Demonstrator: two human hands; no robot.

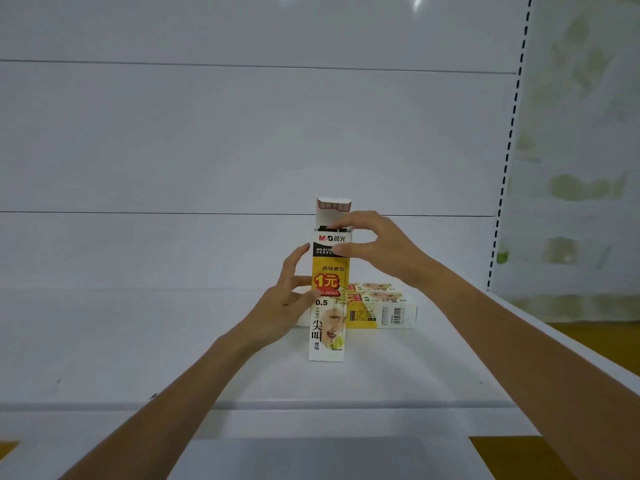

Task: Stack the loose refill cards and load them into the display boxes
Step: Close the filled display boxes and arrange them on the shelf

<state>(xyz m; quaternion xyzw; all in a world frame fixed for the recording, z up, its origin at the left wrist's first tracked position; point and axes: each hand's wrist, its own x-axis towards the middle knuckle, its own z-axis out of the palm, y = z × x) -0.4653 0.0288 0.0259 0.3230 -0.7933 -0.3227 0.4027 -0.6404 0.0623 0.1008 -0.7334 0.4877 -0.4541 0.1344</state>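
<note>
A tall yellow-and-white refill display box (328,327) stands upright on the white shelf (138,341), its top flap (333,205) raised. My left hand (287,299) holds the box's left side around mid-height. My right hand (374,245) is at the box's open top, with the thumb on the front panel and the fingertips over the opening. I cannot tell whether cards are between the fingers. Behind it on the right, more boxes of the same kind (381,306) lie flat on their sides.
The white shelf back panel (242,133) rises behind the boxes. A perforated upright (509,150) bounds the shelf on the right, with a pale patterned wall beyond. The shelf's front edge (311,405) runs across below my forearms. A yellow-brown floor shows at the lower right.
</note>
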